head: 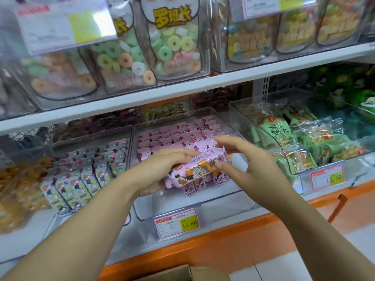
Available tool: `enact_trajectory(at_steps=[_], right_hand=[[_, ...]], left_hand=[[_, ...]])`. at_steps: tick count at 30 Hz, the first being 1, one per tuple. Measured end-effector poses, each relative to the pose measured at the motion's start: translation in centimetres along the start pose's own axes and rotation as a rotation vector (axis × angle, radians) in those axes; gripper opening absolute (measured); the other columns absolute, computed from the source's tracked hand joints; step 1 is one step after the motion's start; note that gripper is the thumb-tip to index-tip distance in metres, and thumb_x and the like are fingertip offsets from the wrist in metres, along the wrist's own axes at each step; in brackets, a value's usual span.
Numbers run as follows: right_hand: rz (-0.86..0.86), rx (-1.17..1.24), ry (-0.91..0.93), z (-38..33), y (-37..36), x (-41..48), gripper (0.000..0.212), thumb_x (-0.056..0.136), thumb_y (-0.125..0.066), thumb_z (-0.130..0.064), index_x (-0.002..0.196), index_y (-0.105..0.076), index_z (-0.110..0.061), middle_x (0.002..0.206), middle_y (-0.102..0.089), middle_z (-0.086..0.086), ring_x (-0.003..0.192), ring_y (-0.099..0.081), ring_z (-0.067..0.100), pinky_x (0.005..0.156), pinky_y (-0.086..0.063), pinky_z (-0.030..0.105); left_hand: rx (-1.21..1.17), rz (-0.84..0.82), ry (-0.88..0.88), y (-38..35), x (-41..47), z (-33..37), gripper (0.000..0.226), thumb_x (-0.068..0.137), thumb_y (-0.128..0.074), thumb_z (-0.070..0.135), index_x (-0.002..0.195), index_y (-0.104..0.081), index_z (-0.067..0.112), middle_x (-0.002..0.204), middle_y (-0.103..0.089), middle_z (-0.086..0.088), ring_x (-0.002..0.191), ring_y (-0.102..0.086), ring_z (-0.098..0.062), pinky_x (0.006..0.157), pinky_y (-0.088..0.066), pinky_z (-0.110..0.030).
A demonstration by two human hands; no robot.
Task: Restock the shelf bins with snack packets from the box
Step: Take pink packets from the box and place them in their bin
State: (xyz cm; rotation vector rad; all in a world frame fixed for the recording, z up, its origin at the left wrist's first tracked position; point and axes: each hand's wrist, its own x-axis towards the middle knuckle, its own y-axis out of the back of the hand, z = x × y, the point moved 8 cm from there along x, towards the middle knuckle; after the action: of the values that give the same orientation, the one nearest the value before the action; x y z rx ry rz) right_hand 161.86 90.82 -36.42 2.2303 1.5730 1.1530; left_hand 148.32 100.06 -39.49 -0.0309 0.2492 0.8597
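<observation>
At mid-frame both hands hold a bundle of pink packets (198, 173) just above the front of the clear middle bin (203, 203), with pink rows filling its back. The left hand (162, 169) grips the bundle's left end; the right hand (249, 159) pinches its right end between thumb and fingers. The bin's tag (176, 223) reads "15.80". The right tag (327, 177) ends in ".90". At upper centre, a candy-ring bag (174, 37) says "罗班长". The box (182, 273) shows at the bottom edge.

A shop: shelves (142, 98) of snack-filled clear bins (203, 201) with price tags (176, 223) reading 15.80.
</observation>
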Motion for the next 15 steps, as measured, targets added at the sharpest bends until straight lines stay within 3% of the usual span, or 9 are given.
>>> enact_trajectory(at_steps=[3, 5, 7, 10, 13, 15], right_hand=[[0.069, 0.072, -0.025, -1.4, 0.0, 0.0, 0.031, 0.084, -0.070, -0.022, 0.104, -0.056, -0.041, 0.101, -0.060, -0.019, 0.098, -0.051, -0.008, 0.076, -0.039, 0.003], [0.115, 0.136, -0.042, -2.2, -0.2, 0.0, 0.026, 0.084, -0.070, -0.023, 0.098, -0.056, -0.039, 0.092, -0.057, -0.018, 0.089, -0.053, -0.005, 0.074, -0.041, 0.006], [0.144, 0.197, -0.073, -3.0, -0.8, 0.3, 0.019, 0.084, -0.070, -0.023, 0.094, -0.059, -0.034, 0.083, -0.055, -0.011, 0.077, -0.054, 0.001, 0.066, -0.044, 0.013], [0.082, 0.240, -0.129, -3.7, -2.7, 1.4, 0.015, 0.085, -0.070, -0.021, 0.090, -0.059, -0.029, 0.075, -0.055, -0.001, 0.066, -0.055, 0.007, 0.053, -0.044, 0.015], [-0.100, 0.102, -0.164, -3.6, -5.1, 2.5, 0.017, 0.086, -0.068, -0.026, 0.097, -0.057, -0.033, 0.081, -0.058, -0.011, 0.075, -0.057, 0.006, 0.060, -0.045, 0.017], [-0.187, 0.023, -0.200, -2.6, -6.2, 2.5, 0.025, 0.087, -0.067, -0.027, 0.111, -0.059, -0.030, 0.091, -0.056, -0.016, 0.081, -0.054, 0.003, 0.069, -0.042, 0.020]], left_hand=[[0.002, -0.015, -0.066, 1.2, -1.9, 1.1, 0.018, 0.092, -0.053, 0.013, 0.098, -0.070, 0.016, 0.099, -0.072, -0.012, 0.080, -0.065, -0.021, 0.064, -0.057, -0.028], [-0.026, 0.021, -0.148, 2.9, -3.2, 2.1, 0.026, 0.079, -0.060, 0.022, 0.104, -0.067, 0.020, 0.099, -0.071, -0.005, 0.080, -0.066, -0.016, 0.064, -0.059, -0.027], [-0.019, 0.096, -0.272, 4.8, -4.3, 3.3, 0.035, 0.071, -0.065, 0.019, 0.106, -0.063, 0.022, 0.091, -0.070, 0.001, 0.074, -0.067, -0.010, 0.062, -0.057, -0.023], [0.171, 0.272, -0.427, 7.8, -5.2, 4.6, 0.028, 0.077, -0.071, 0.018, 0.100, -0.061, 0.030, 0.090, -0.070, 0.006, 0.075, -0.067, -0.005, 0.065, -0.054, -0.021], [0.413, 0.409, -0.439, 10.1, -5.6, 4.7, 0.036, 0.070, -0.080, 0.045, 0.098, -0.059, 0.035, 0.099, -0.071, 0.006, 0.088, -0.068, -0.009, 0.078, -0.053, -0.032], [0.648, 0.432, -0.401, 10.1, -5.5, 4.7, 0.035, 0.072, -0.075, 0.045, 0.099, -0.057, 0.034, 0.102, -0.070, 0.004, 0.094, -0.066, -0.014, 0.084, -0.053, -0.037]])
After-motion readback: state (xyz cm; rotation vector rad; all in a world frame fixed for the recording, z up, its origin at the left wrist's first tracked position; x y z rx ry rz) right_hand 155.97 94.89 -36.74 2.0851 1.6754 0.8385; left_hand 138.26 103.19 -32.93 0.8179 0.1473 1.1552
